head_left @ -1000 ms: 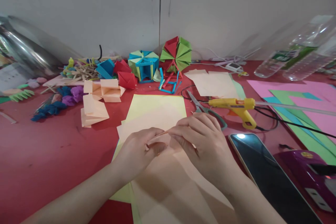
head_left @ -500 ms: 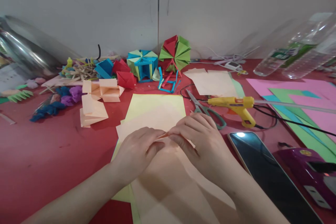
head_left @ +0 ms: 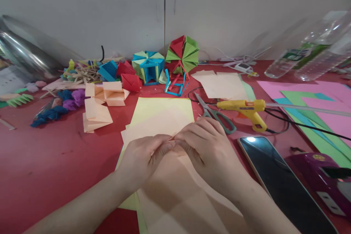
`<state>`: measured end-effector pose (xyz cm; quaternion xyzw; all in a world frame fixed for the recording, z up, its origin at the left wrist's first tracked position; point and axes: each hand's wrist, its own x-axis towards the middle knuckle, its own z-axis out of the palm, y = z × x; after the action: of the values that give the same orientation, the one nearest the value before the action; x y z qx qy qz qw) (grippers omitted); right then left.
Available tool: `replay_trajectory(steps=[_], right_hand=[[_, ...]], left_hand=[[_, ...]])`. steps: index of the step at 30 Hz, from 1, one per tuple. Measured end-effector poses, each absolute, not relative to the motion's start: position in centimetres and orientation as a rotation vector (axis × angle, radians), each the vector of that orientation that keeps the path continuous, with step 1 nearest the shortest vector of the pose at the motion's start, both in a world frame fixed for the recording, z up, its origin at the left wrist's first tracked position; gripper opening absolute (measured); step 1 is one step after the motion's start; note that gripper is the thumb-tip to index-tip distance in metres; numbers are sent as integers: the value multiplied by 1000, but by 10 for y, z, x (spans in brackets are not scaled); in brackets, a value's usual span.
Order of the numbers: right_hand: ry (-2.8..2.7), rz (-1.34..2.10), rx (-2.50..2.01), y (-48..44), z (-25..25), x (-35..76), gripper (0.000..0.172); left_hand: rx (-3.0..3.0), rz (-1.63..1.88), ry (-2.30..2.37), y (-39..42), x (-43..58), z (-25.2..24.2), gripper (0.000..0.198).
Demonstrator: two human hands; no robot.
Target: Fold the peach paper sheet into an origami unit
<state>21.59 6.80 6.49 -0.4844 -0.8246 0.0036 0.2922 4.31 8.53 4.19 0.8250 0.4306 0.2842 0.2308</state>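
Between the fingertips of both hands is a small peach paper piece [head_left: 171, 139], mostly covered by the fingers. My left hand [head_left: 144, 155] pinches its left end, thumb against the bent forefinger. My right hand [head_left: 210, 151] grips the other end from the right, thumb underneath and fingers curled over. Below the hands lie larger peach paper sheets [head_left: 182, 197], partly over a yellow sheet [head_left: 164, 104]. To the left sit folded peach paper pieces [head_left: 98, 113]. Grey-handled scissors [head_left: 226, 121] lie open just beyond my right hand.
A yellow glue gun [head_left: 242, 106] with a black cord lies right of the scissors. Nearer are a phone [head_left: 285, 182] and a purple socket box [head_left: 319, 172]. Folded paper models [head_left: 149, 65] stand by the wall. Plastic bottles [head_left: 309, 56] and coloured sheets [head_left: 290, 91] are at right.
My left thumb has moved up and right, closing against the paper near the right fingertips. Both hands otherwise keep nearly the same place.
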Motion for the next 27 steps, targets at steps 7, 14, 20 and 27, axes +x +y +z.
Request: replay_trajectory(steps=[7,14,20,27], right_hand=[[-1915,257,-1387,66,66,216,6],[-1978,205,-1367,64,73,221,8],[-2076,129,-1318,62,72,219,14],[-2184,-53,-1257,60,69,212,16]], left_hand=[[2585,1145,995,84,39,31,18],[2829,1197,949,82,39,36,17],[2789,1203,962,82,43,34,15],[2781,886,1083,78,44,40,22]])
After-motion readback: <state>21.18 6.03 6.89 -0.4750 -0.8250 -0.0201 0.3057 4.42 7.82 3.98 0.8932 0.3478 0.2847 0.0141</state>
